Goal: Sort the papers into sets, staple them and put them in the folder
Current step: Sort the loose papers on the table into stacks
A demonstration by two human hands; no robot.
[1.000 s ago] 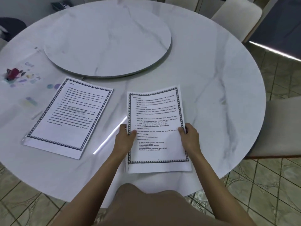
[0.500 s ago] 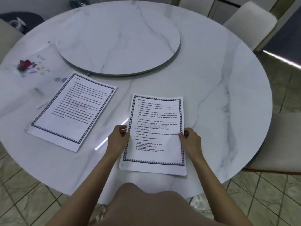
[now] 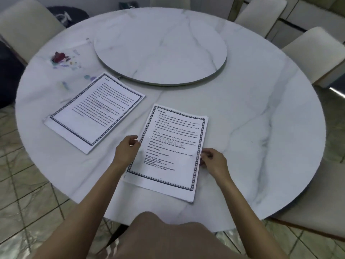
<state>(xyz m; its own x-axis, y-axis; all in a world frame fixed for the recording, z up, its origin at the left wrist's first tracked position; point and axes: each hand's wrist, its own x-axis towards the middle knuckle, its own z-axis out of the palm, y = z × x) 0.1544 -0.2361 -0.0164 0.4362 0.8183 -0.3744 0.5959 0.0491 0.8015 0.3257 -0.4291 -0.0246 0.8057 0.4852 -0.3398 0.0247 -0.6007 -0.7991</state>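
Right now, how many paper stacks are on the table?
2. The left stack lies beside the turntable; the near stack lies to its right, left hand and right hand at its side edges. No others visible.

**A:** how's it looking rn?

**B:** two piles, face up. near stack point(image 3: 168, 152) is right in front of me, skewed, edges a bit fanned, STORAGE watermark on top. far stack point(image 3: 95, 111) is off to my left, angled, same patterned border.

soft, cool light falls evenly on the pale table point(image 3: 261, 109), with only faint shadows. a bright strip point(image 3: 337, 92) glares at 3 o'clock. fine print on the papers point(image 3: 173, 146) is smeared; the edges bow and darken.
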